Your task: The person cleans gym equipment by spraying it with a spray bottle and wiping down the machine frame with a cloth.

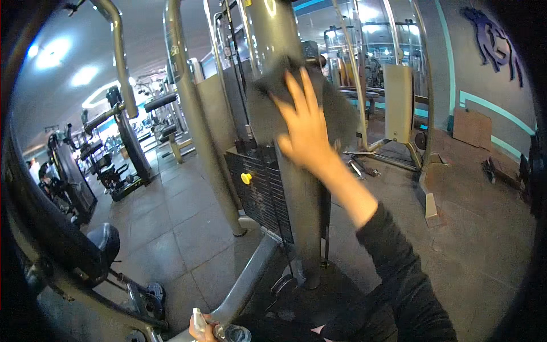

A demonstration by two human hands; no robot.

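My right hand (pixel 303 124) lies with spread fingers on a dark grey cloth (pixel 339 113), pressing it against the upright metal post (pixel 303 213) of a weight machine. Hand and cloth are both slightly blurred. At the bottom edge, my left hand (pixel 209 331) grips a clear spray bottle (pixel 237 333) with a white trigger head (pixel 198 318); part of the bottle is cut off by the frame. Below and left of the cloth sits the black weight stack (pixel 265 192), with a yellow selector pin knob (pixel 246 178) in it.
A curved metal frame tube (pixel 201 128) stands left of the stack. The machine's base beam (pixel 250 273) runs across the floor toward me. A padded black seat (pixel 104 243) is at lower left. Another cable machine (pixel 398 102) and a leaning brown board (pixel 472 128) stand behind, right.
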